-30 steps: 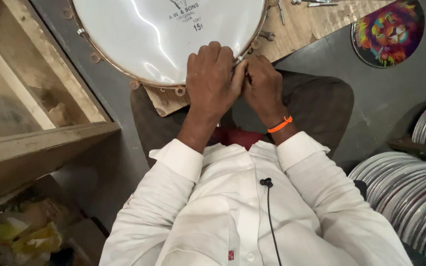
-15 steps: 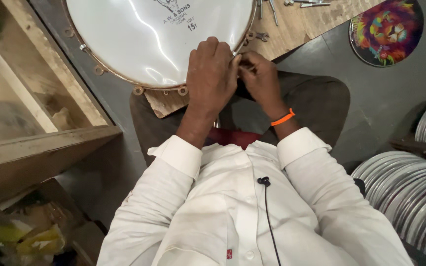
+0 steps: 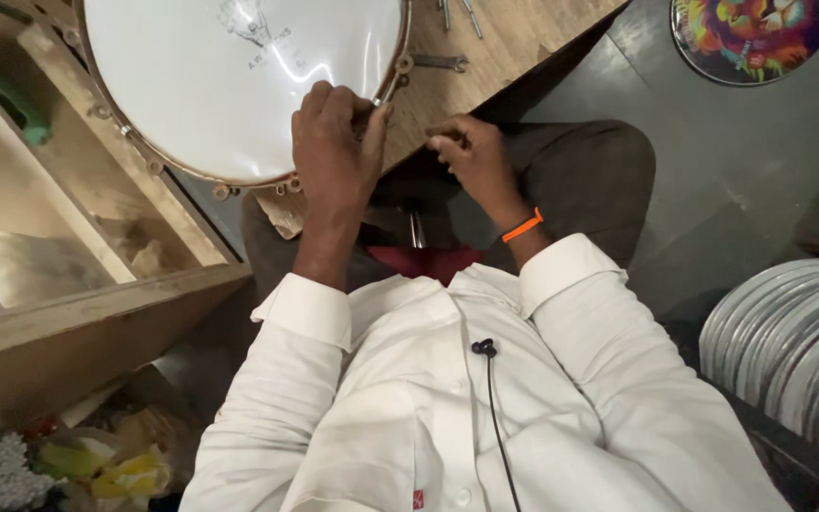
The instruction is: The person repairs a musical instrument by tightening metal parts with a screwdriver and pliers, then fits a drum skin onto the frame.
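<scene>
Drum: I am looking down on a round drum (image 3: 229, 85) with a white glossy head and a metal rim carrying small lugs; it is lying flat on the wooden worktop (image 3: 514, 38), its near edge overhanging toward my lap.
Left hand: my left hand (image 3: 334, 152) is resting on the drum's near right rim, knuckles up, fingers (image 3: 372, 118) curled down over the hoop and pinching at the edge. I cannot tell whether anything small is caught between them.
Right hand: my right hand (image 3: 471, 156) is hanging just beside the left, clear of the drum, over the worktop's edge. Its fingers are bent loosely inward, thumb meeting the fingertips; whether it is gripping anything is hidden from me.
Wristband: an orange band (image 3: 523, 226) is sitting on the right wrist, just above the white cuff.
Tools: a flat metal spanner (image 3: 438, 63) is lying on the worktop just beyond the drum's rim, with a few metal rods (image 3: 457, 14) farther up.
Surroundings: a wooden shelf frame (image 3: 97, 190) is standing to my left; a colourful round disc (image 3: 751, 33) is lying on the floor at top right, and a stack of shiny round discs (image 3: 789, 351) is leaning at the right.
</scene>
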